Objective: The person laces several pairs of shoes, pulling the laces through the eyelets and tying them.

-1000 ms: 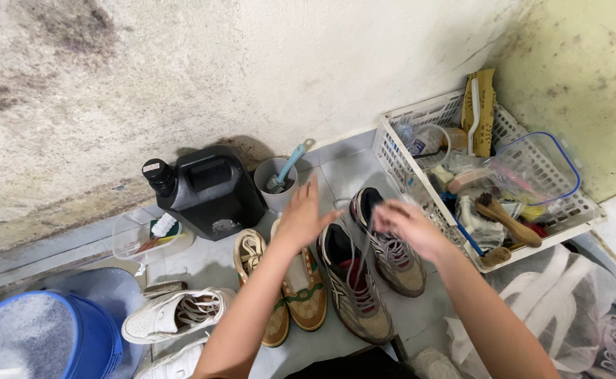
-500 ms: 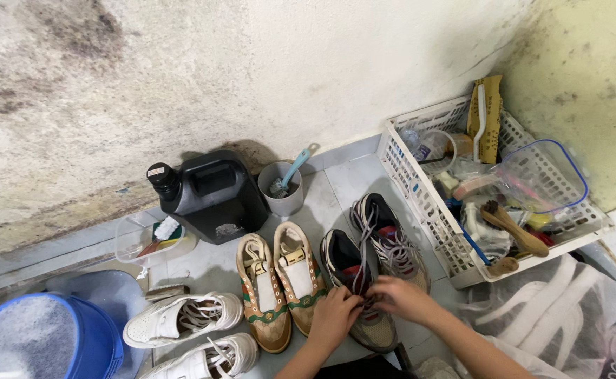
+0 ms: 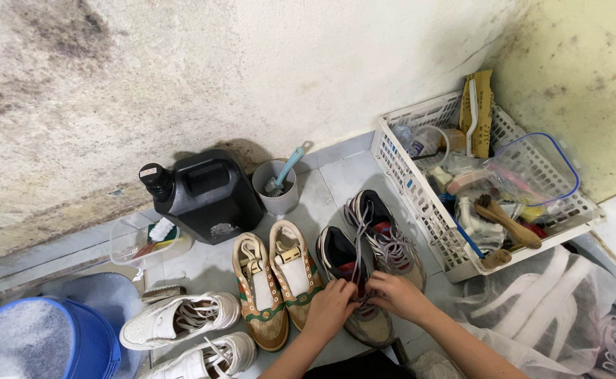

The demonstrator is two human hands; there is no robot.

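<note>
Head view: the dark sneaker [image 3: 354, 288] lies on the floor [image 3: 322, 200], long axis toward the wall, directly under both hands. Left hand [image 3: 332, 309] and right hand [image 3: 396, 295] have fingers pinched on its laces [image 3: 361, 245], equally near. A second ago both reached farther forward, fingers spread.
</note>
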